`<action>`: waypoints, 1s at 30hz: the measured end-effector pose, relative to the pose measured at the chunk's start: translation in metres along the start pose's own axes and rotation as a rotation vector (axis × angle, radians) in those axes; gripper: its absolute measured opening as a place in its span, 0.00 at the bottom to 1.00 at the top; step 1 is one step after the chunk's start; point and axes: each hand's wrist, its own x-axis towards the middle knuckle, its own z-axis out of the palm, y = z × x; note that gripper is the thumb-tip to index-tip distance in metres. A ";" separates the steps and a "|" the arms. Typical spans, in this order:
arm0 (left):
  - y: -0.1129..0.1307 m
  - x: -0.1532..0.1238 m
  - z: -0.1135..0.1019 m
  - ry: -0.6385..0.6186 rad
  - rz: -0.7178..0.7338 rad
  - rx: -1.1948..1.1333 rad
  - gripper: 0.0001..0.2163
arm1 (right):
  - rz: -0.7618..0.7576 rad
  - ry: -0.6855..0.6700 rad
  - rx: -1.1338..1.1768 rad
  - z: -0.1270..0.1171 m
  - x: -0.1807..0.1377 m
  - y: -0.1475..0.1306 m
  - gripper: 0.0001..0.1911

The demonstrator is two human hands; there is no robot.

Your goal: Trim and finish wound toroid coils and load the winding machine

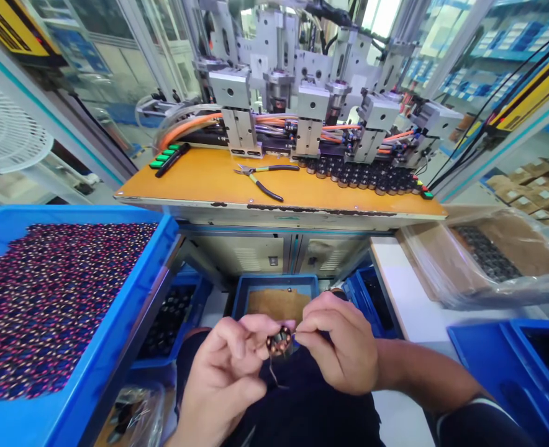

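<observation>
1. Left hand (228, 366): low centre of view, over the lap. Grip narrow, thumb + fingers pinched on a small coil (279, 341) from its left side.
2. Right hand (340, 347): just beside the left. Grip narrow too, thumb + forefinger tips closed at the coil's right edge. Can't tell if they pinch the body or only a fine lead.
3. Coil: held in the air btw. both hands, dark core w/ copper windings. It is below the front edge of the orange surface (209, 180) and touches nothing else.
4. Thin wire (272, 372) hangs loose from the coil's underside, curling down.
5. Blue bin (163, 248) at left, near the left hand, is filled w/ many similar small parts in red/dark tones.
6. Blue tray (241, 298) sits low behind the hands w/ a brown sheet inside.
7. On the orange surface, pliers (263, 177) lie flat near the middle. A row of dark coils (362, 177) stands along the back right, in front of the machine (302, 93).
8. Right side: a cardboard box (512, 248) in a clear plastic bag on a white top, well apart from the hands. More blue bins (512, 347) are below it.
</observation>
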 end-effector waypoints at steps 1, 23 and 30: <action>0.000 0.003 -0.002 -0.007 -0.011 -0.024 0.16 | -0.016 -0.016 0.034 0.000 0.001 0.000 0.07; 0.002 0.014 0.000 -0.085 -0.096 0.007 0.18 | 0.036 -0.113 0.237 -0.007 0.008 0.000 0.06; -0.003 0.014 -0.010 -0.379 -0.224 0.149 0.09 | -0.036 -0.121 0.233 -0.009 0.008 0.002 0.05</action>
